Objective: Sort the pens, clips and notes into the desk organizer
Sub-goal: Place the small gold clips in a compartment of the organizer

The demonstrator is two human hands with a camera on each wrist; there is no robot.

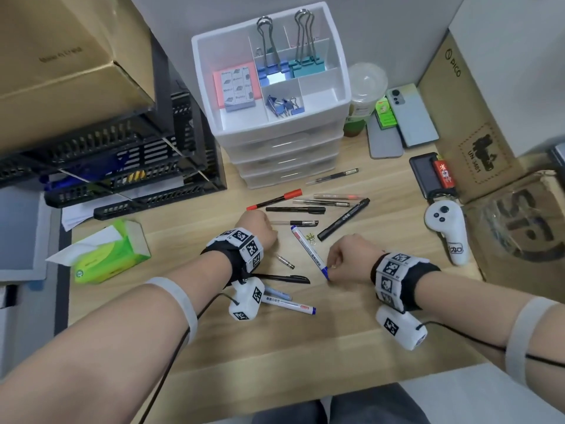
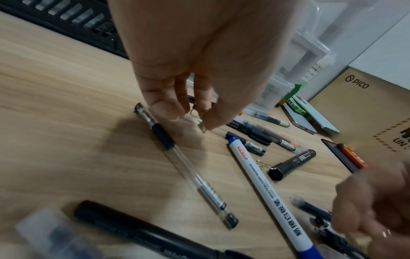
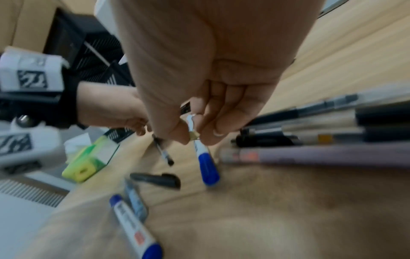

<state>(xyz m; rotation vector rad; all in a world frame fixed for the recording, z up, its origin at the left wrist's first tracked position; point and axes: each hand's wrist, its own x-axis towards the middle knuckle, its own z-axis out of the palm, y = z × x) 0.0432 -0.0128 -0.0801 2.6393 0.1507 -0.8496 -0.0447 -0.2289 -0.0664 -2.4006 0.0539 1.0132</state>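
Note:
The white organizer (image 1: 276, 130) stands at the desk's back; its top tray holds pink notes (image 1: 237, 87), large binder clips (image 1: 270, 71) and small blue clips (image 1: 284, 105). Several pens and markers lie before it, among them a red marker (image 1: 275, 198) and a blue-capped whiteboard marker (image 1: 308, 250). My left hand (image 2: 197, 121) hovers over a clear pen (image 2: 188, 164) and pinches a small metal clip (image 2: 201, 125). My right hand (image 3: 193, 135) pinches a small gold clip (image 3: 194, 135) just above the whiteboard marker's blue cap (image 3: 208, 168). Another small yellow clip (image 1: 310, 238) lies between the markers.
A green tissue box (image 1: 113, 255) sits left, with a black tray rack (image 1: 107, 166) behind it. To the right are phones (image 1: 409, 117), a bottle (image 1: 362, 102), a power bank with a lighter (image 1: 431, 175), a white controller (image 1: 446, 231) and cardboard boxes (image 1: 477, 117).

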